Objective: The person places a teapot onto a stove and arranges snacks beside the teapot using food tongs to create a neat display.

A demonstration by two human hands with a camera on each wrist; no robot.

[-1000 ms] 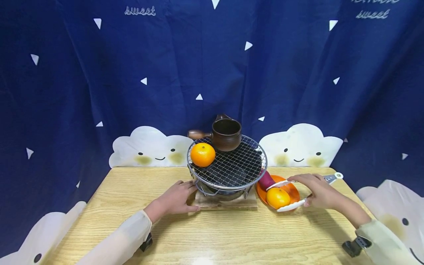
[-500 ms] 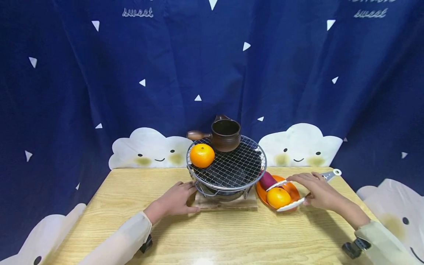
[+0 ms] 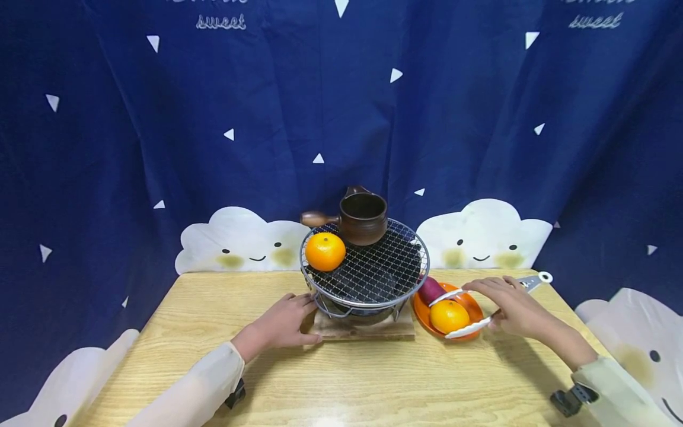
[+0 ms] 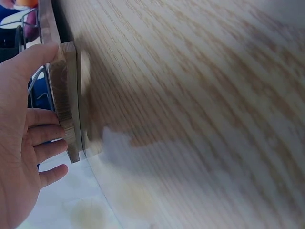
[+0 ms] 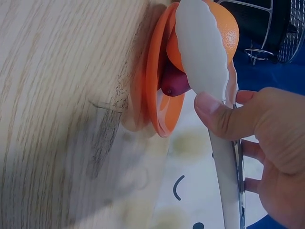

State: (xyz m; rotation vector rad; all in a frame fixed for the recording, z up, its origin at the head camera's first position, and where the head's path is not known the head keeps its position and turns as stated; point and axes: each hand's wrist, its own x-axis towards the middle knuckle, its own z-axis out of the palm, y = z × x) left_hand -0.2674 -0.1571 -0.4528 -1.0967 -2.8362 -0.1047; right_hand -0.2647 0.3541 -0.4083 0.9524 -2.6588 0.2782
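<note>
- Nearest, the wood-grain table (image 3: 384, 379) runs under both forearms, with a small black device at each wrist
- The left hand (image 3: 285, 320) lies spread at the left end of the wooden board (image 3: 368, 332), its thumb on the near corner and its fingers along the end face; this reads as steadying the board
- The right hand (image 3: 516, 307) pinches the white-tipped tongs (image 5: 202, 52) between thumb and fingers, the tong arms parted
- Between the tong tips is the first orange (image 3: 449, 316), on the orange plate (image 3: 474, 307); whether both tips already touch the fruit I cannot tell
- The step in hand looks like taking hold of this fruit; the next move seems to call for an even squeeze below its widest part, then a check for slip before any lift, as round, smooth skin could roll out
- Behind that fruit, on the same plate, lies a purple vegetable (image 3: 430, 289)
- On the board stands the stove (image 3: 367, 318) with its round wire grill (image 3: 389, 261)
- A second orange (image 3: 325, 252) rests on the grill's left side
- Farther back on the grill is the brown pot (image 3: 364, 224), handle pointing left, with a blue curtain (image 3: 341, 89) beyond
</note>
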